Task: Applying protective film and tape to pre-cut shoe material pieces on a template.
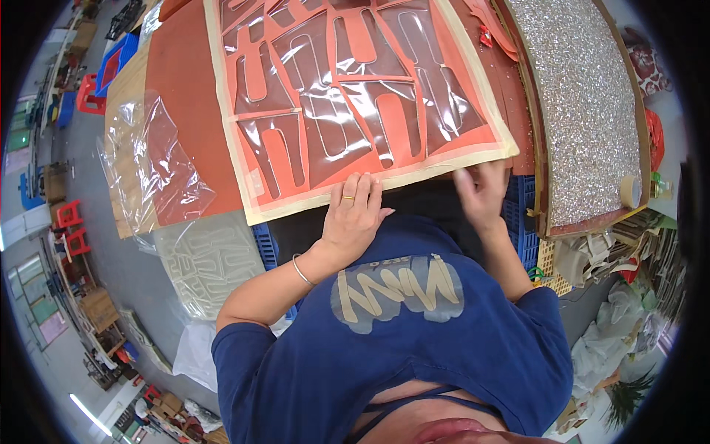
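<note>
left hand flat on the near edge of the sheet, fingers spread and relaxed, gripping nothing, likely pinning the cream border down so the sheet cannot slide. right hand at the same near edge, closer to the right corner, blurred; fingers curled toward the border, but cannot tell whether pinching it or only touching. sheet lying flat across the table, orange-red with a cream rim, covered in clear film cut into long slotted shapes, some pieces lifted at their edges. near edge hanging just over the table front, within easy reach of both hands. loose clear plastic crumpled to the left, well out of the way. glitter board to the right, just beside the sheet, tape roll resting on its near corner. blue crate under the table edge, beside the right wrist.
</note>
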Demonstrator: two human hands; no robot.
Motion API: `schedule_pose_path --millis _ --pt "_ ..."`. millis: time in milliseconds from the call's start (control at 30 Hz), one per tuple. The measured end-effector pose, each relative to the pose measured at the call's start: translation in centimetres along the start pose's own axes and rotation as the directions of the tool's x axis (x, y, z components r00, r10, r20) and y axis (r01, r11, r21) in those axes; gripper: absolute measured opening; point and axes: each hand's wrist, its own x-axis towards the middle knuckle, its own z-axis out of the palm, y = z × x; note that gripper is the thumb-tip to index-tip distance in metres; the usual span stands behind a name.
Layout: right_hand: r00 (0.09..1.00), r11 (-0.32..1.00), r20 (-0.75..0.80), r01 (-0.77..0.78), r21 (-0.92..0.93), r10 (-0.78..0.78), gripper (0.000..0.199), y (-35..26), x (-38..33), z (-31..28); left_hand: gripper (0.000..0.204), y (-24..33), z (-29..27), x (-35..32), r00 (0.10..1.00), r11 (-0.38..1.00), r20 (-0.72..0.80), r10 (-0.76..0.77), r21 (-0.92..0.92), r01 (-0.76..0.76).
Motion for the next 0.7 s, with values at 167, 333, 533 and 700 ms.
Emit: schedule_pose_path --millis 167,333,533,700 --pt "0.789 0.189 0.254 -0.420 0.888 0.560 0.028 4.5 0.7 -4.2 0.046 0.4 -0.1 1.7 1.000 0.997 -0.012 0.023 0.071 -0.022" --pt "0.684 0.429 0.173 -0.613 0.663 0.709 0.033 6.0 1.9 -6.4 0.045 1.6 0.6 4.6 0.991 0.990 -0.067 0.116 -0.072 -0.120" --pt "0.763 0.718 -0.031 -0.593 0.364 0.646 0.038 5.6 1.9 -5.1 0.040 3.0 3.9 6.8 0.946 0.953 -0.217 0.239 -0.134 -0.271" --pt "0.756 0.702 0.172 -0.652 0.287 0.632 0.023 6.2 1.5 -5.0 0.037 3.1 4.3 6.8 0.951 0.953 -0.207 0.230 -0.150 -0.263"
